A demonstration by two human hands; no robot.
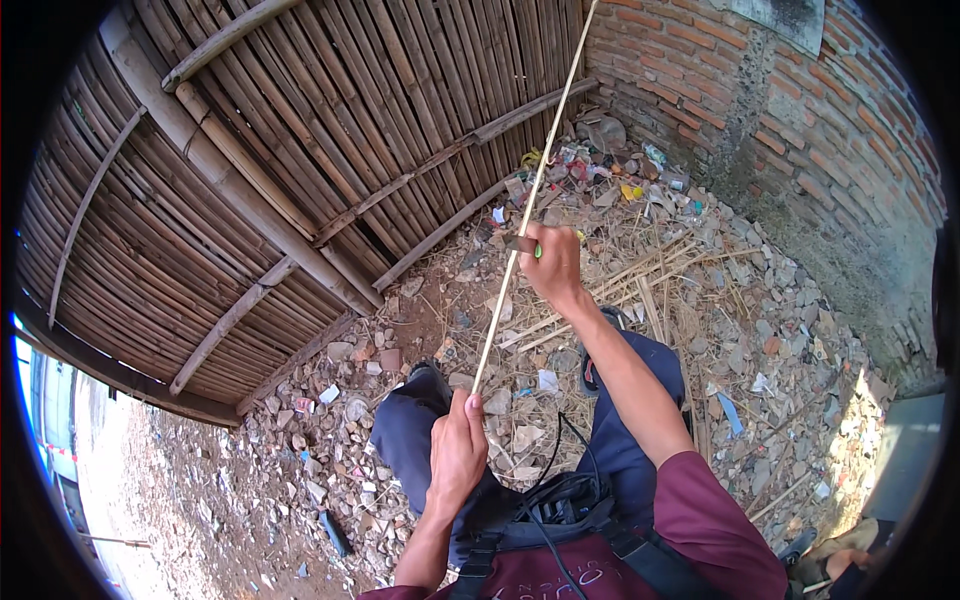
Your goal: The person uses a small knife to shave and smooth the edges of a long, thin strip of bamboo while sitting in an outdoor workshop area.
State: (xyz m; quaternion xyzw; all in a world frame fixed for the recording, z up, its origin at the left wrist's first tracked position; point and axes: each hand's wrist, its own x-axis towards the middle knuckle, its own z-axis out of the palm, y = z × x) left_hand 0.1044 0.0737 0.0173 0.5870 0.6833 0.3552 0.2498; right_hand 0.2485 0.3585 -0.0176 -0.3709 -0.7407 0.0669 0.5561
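A long, thin, pale strip, apparently bamboo (pixel 545 160), slants from my lap up past the top of the view. Its near end is pinched between the thumb and fingers of my left hand (pixel 458 450). Farther along, my right hand (pixel 553 268) is closed around a knife (pixel 519 243) whose handle shows a bit of green. The dark blade lies across the strip, touching or just over it; I cannot tell which. Most of the handle is hidden in my fist. The strip runs between my bent knees.
A slatted bamboo wall (pixel 370 110) with pole braces rises on the left, and a brick wall (pixel 790 130) curves along the right. Rubble and litter (pixel 620 180) cover the ground. Loose bamboo strips (pixel 640 270) lie beyond my right knee. A black cable (pixel 545 465) loops over my lap.
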